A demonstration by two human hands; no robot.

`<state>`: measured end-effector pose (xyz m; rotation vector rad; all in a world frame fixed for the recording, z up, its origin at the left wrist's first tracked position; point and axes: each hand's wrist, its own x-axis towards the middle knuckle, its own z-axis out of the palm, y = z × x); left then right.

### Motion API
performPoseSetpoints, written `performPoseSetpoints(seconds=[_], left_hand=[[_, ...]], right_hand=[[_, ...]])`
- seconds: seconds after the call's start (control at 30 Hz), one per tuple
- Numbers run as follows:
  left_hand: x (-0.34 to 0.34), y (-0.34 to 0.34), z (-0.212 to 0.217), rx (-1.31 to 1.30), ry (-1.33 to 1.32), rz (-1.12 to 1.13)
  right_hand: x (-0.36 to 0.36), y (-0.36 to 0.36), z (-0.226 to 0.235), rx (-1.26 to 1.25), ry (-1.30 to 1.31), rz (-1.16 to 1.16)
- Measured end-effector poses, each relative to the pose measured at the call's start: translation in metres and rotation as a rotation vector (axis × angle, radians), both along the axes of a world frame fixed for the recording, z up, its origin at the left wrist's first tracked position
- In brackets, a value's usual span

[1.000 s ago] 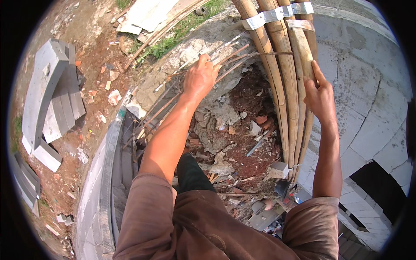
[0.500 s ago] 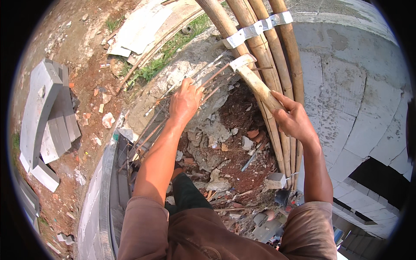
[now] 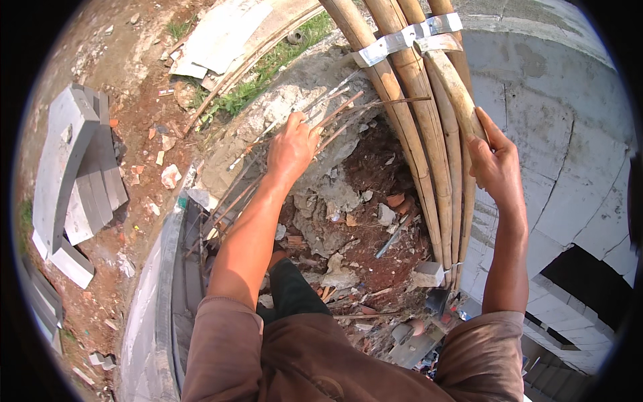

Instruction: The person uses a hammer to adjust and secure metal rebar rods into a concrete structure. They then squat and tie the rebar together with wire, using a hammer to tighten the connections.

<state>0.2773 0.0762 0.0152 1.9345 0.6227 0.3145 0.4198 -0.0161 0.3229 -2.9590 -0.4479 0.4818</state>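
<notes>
My left hand point(image 3: 293, 151) is closed around thin rusty steel rods point(image 3: 340, 109), which slant across the top of a broken concrete mass point(image 3: 315, 221). One rod reaches over to the bamboo poles. In my right hand point(image 3: 497, 159) I grip the wooden handle of a hammer point(image 3: 457, 88). Its pale, crusted head is up over the bamboo poles point(image 3: 420, 127), close by the silvery strip point(image 3: 407, 40) that runs across them. The hammer head stands apart from the rods.
Grey concrete slabs point(image 3: 67, 161) are piled on the dirt at left. A grey block wall point(image 3: 522, 141) with dark openings rises at right. Rubble and brick pieces point(image 3: 395, 199) lie below, beside a small grey block point(image 3: 426, 273). White boards point(image 3: 218, 40) rest at the far left.
My right hand has raised the hammer up and to the right, from over the rods to over the bamboo poles. My left hand keeps hold of the rods.
</notes>
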Motion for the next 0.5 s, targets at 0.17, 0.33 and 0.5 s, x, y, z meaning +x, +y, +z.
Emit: performPoseSetpoints(seconds=[0.17,0.33,0.5], left_hand=[[0.001,0.000,0.001,0.011,0.015,-0.031],[0.002,0.004,0.000,0.036,-0.016,0.010],[0.001,0.003,0.003,-0.021,0.008,-0.012]], right_hand=[[-0.001,-0.009,-0.028,-0.087,-0.093,0.150],[-0.008,-0.014,-0.003,-0.086,0.167,0.035],[0.011,0.003,-0.009,-0.034,-0.174,-0.027]])
